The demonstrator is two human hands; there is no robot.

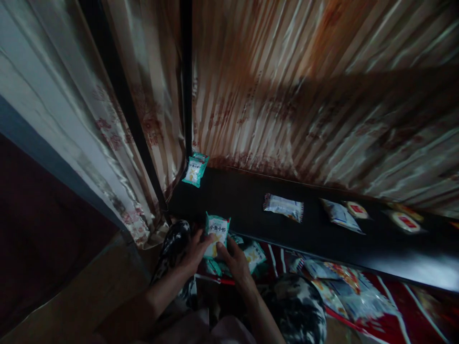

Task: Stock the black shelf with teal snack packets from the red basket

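Observation:
Between my two hands is a teal-and-white snack bag (217, 230) with dark printed characters, held upright just before the dark shelf's front edge. My left hand (197, 251) grips its left side, the thumb lying over the front. On the lower right side my right hand (233, 257) is closed on the same bag, thumb in front. More teal snack bags (254, 255) lie below and beside my right hand. At the far left end of the shelf (236, 196) stand similar teal bags (194, 171), one in front of another.
Along the shelf to the right lie a white packet (284, 206), a second packet (342, 216) and round-labelled packs (405, 222). Under its front edge, several packets (358, 291) rest on red striped fabric (385, 325). Pleated curtains (251, 95) hang behind; a black post (186, 76) rises at the corner.

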